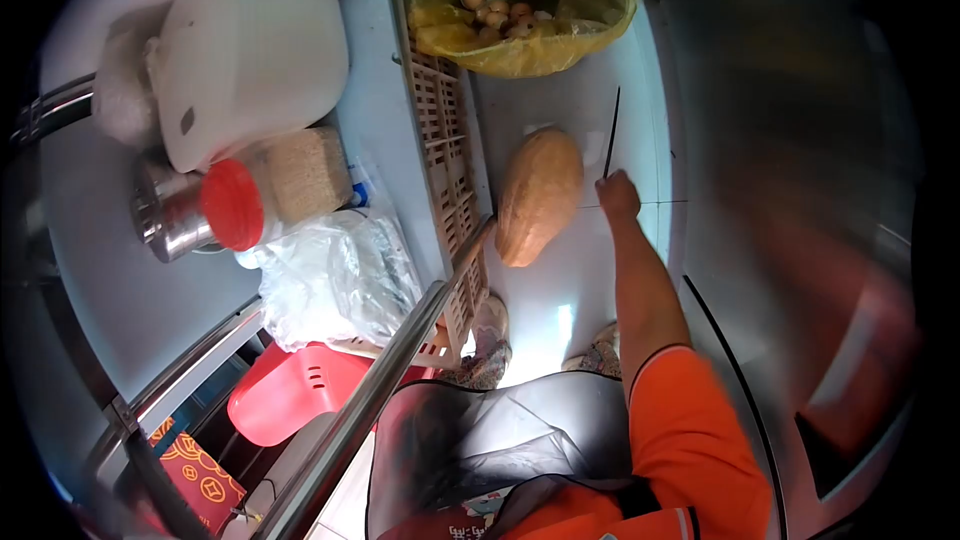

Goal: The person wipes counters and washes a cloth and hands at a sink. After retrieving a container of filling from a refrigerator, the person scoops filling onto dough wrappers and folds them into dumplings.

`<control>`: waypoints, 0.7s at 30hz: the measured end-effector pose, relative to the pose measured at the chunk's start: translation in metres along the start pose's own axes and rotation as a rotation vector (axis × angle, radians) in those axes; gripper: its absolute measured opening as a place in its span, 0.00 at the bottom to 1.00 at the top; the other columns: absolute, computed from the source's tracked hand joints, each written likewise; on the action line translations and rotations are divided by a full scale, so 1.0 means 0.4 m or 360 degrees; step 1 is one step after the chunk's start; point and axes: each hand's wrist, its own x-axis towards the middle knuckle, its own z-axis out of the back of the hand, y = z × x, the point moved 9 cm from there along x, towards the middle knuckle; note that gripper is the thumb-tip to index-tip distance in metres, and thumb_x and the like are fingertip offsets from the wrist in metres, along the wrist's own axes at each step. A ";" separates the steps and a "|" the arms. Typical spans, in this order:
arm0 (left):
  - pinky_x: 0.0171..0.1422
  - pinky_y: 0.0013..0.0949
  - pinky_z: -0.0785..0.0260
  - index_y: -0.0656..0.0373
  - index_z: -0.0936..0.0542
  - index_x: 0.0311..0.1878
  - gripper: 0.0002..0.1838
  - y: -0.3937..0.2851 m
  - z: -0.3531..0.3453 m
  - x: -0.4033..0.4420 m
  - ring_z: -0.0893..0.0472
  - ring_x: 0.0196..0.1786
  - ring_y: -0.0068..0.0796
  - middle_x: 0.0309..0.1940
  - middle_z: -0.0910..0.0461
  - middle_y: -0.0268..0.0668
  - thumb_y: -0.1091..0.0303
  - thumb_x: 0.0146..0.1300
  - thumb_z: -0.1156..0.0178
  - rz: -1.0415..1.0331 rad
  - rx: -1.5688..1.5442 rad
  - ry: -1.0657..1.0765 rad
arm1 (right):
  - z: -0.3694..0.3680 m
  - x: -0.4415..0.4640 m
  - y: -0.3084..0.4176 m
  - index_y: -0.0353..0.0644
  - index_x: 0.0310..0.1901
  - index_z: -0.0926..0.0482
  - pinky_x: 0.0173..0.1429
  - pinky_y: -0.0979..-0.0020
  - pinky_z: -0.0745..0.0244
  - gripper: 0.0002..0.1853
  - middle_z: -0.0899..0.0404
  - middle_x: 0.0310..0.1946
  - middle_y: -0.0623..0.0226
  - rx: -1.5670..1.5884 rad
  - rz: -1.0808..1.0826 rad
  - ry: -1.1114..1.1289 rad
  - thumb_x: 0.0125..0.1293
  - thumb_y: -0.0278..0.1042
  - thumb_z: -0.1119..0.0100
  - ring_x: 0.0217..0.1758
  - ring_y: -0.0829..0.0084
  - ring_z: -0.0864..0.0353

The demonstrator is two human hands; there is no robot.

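My right hand (619,196) is closed around the handle end of a knife (613,130). Its thin dark blade, seen nearly edge-on, points away from me. Just left of the knife, apart from it, a long tan pumpkin (541,195) lies on the tiled floor (640,155). My left hand is out of view. Beyond the pumpkin stands a bin lined with a yellow plastic bag (540,52), with several eggshells (497,14) inside.
A beige plastic crate (447,130) stands left of the pumpkin. A metal rail (385,380) crosses at left. The shelf holds a red-lidded jar (232,205), clear plastic bags (335,275) and a large whitish bag (255,55). Below sits a pink basket (285,395). A reflective metal surface (780,140) flanks the right.
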 end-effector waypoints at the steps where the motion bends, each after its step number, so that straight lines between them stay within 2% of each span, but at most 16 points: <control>1: 0.80 0.55 0.68 0.71 0.52 0.75 0.57 0.000 0.021 -0.005 0.55 0.80 0.50 0.75 0.52 0.60 0.23 0.62 0.68 -0.0006 -0.0008 -0.0015 | -0.012 -0.055 -0.009 0.39 0.44 0.23 0.53 0.51 0.23 0.18 0.16 0.40 0.50 0.0103 -0.0022 0.0040 0.61 0.45 0.40 0.49 0.49 0.17; 4: 0.81 0.55 0.71 0.71 0.53 0.75 0.57 -0.018 0.079 -0.027 0.57 0.81 0.49 0.75 0.52 0.60 0.23 0.62 0.70 -0.0059 -0.0065 -0.0078 | 0.026 -0.282 0.016 0.39 0.38 0.23 0.47 0.55 0.23 0.15 0.17 0.32 0.53 0.0567 0.0107 0.0028 0.61 0.43 0.38 0.40 0.52 0.16; 5: 0.81 0.55 0.72 0.71 0.53 0.75 0.57 -0.025 0.102 -0.036 0.57 0.81 0.49 0.75 0.52 0.61 0.23 0.62 0.71 -0.0092 -0.0105 -0.0116 | 0.050 -0.361 0.035 0.37 0.38 0.22 0.47 0.58 0.22 0.17 0.17 0.32 0.52 0.0667 0.0110 0.0002 0.59 0.45 0.37 0.39 0.52 0.16; 7: 0.81 0.55 0.73 0.72 0.53 0.75 0.58 -0.051 0.145 -0.054 0.58 0.81 0.49 0.75 0.53 0.61 0.22 0.62 0.72 -0.0154 -0.0241 -0.0198 | 0.084 -0.502 0.066 0.37 0.37 0.23 0.42 0.64 0.24 0.14 0.19 0.28 0.62 0.0876 0.0138 -0.0088 0.62 0.41 0.36 0.33 0.66 0.20; 8: 0.76 0.62 0.56 0.59 0.46 0.76 0.54 -0.033 0.154 -0.089 0.46 0.76 0.64 0.75 0.48 0.55 0.22 0.61 0.61 0.0472 0.0004 -0.0142 | 0.173 -0.602 0.126 0.38 0.36 0.25 0.35 0.70 0.27 0.11 0.24 0.25 0.67 0.1108 0.0261 -0.0126 0.65 0.37 0.37 0.28 0.74 0.25; 10: 0.75 0.69 0.69 0.64 0.34 0.69 0.54 -0.058 0.160 -0.054 0.43 0.73 0.70 0.64 0.32 0.61 0.20 0.60 0.60 -0.0097 -0.0169 -0.0131 | 0.269 -0.743 0.183 0.41 0.36 0.29 0.24 0.79 0.39 0.07 0.30 0.23 0.74 0.1576 0.0316 0.0053 0.68 0.32 0.42 0.22 0.85 0.34; 13: 0.76 0.67 0.72 0.62 0.37 0.71 0.52 -0.039 0.159 -0.046 0.50 0.77 0.63 0.71 0.39 0.59 0.22 0.61 0.58 -0.0090 -0.0412 -0.0170 | 0.578 -0.994 0.307 0.37 0.35 0.27 0.36 0.75 0.30 0.07 0.25 0.26 0.70 0.1855 0.0254 0.0204 0.64 0.30 0.39 0.30 0.80 0.27; 14: 0.76 0.66 0.72 0.62 0.38 0.72 0.51 -0.036 0.167 -0.041 0.50 0.78 0.61 0.72 0.42 0.59 0.23 0.62 0.57 -0.0082 -0.0482 -0.0163 | 0.677 -1.057 0.346 0.38 0.34 0.28 0.35 0.76 0.31 0.07 0.26 0.25 0.71 0.1730 0.0429 0.0145 0.63 0.28 0.39 0.28 0.81 0.28; 17: 0.78 0.61 0.71 0.62 0.41 0.74 0.49 0.020 0.223 -0.051 0.50 0.78 0.55 0.74 0.45 0.56 0.27 0.64 0.56 0.0065 -0.1123 -0.0431 | 0.938 -1.249 0.486 0.39 0.33 0.29 0.31 0.77 0.33 0.06 0.27 0.23 0.73 0.1299 0.0800 0.0070 0.62 0.27 0.41 0.25 0.83 0.29; 19: 0.79 0.56 0.70 0.65 0.42 0.73 0.48 0.066 0.368 -0.079 0.50 0.79 0.52 0.74 0.44 0.55 0.30 0.66 0.55 0.0082 -0.1298 -0.0874 | 1.047 -1.367 0.573 0.39 0.33 0.30 0.28 0.79 0.35 0.06 0.30 0.22 0.75 0.0955 0.0996 0.0046 0.63 0.25 0.42 0.25 0.86 0.31; 21: 0.81 0.50 0.68 0.69 0.42 0.72 0.47 0.128 0.499 -0.165 0.50 0.79 0.49 0.74 0.43 0.54 0.33 0.68 0.53 0.0154 -0.1462 -0.1306 | 1.086 -1.458 0.656 0.38 0.32 0.28 0.31 0.74 0.30 0.07 0.26 0.20 0.68 0.0668 0.1085 0.0085 0.60 0.29 0.39 0.25 0.77 0.26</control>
